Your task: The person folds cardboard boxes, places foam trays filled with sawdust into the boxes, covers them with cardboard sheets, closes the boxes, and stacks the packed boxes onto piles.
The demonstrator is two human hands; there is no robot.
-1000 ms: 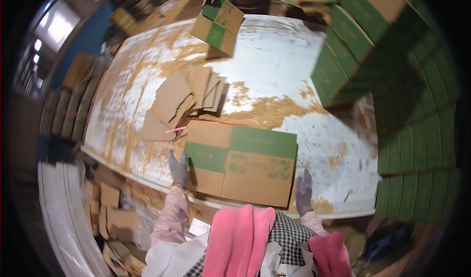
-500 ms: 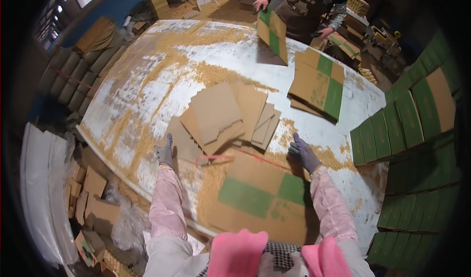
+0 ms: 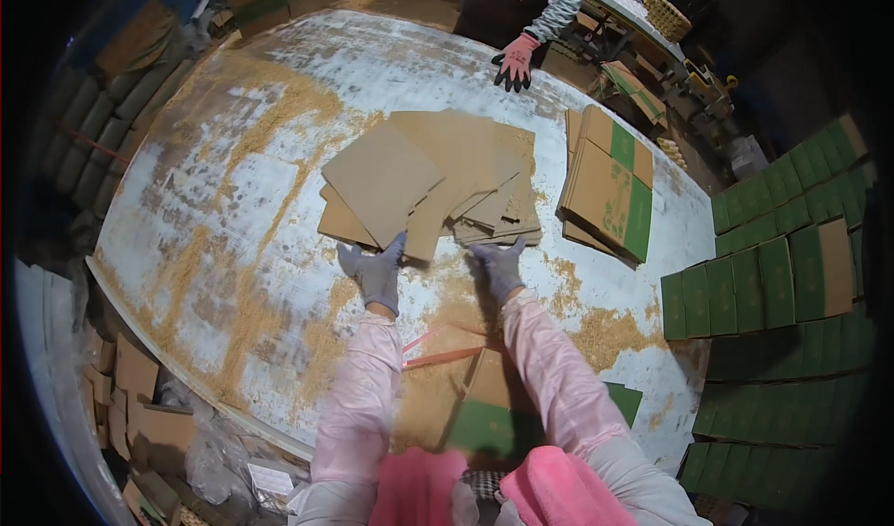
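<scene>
A loose, fanned pile of plain brown cardboard sheets (image 3: 382, 177) lies in the middle of the white table. My left hand (image 3: 374, 275), in a grey glove, has its fingers spread against the pile's near edge. Beside it, my right hand (image 3: 500, 270), gloved alike, touches the near edge of the right-hand sheets (image 3: 498, 233), fingers apart. Neither hand is wrapped round anything. Under my forearms lies a flat brown carton with green print (image 3: 489, 422), partly hidden by my right arm. A red strap (image 3: 447, 357) crosses near its far edge.
A stack of green-printed flat cartons (image 3: 605, 186) sits to the right. Across the table, another person's gloved hand (image 3: 515, 62) is over the far edge. Rows of green cartons (image 3: 745, 289) stand at right; cardboard scraps (image 3: 158, 433) lie at lower left. Sawdust-like bits (image 3: 251, 116) cover the tabletop.
My hands have moved closer together and up to the pile's near edge. The plain sheets lie farther from me and closer together. The other person's hand no longer holds the printed carton.
</scene>
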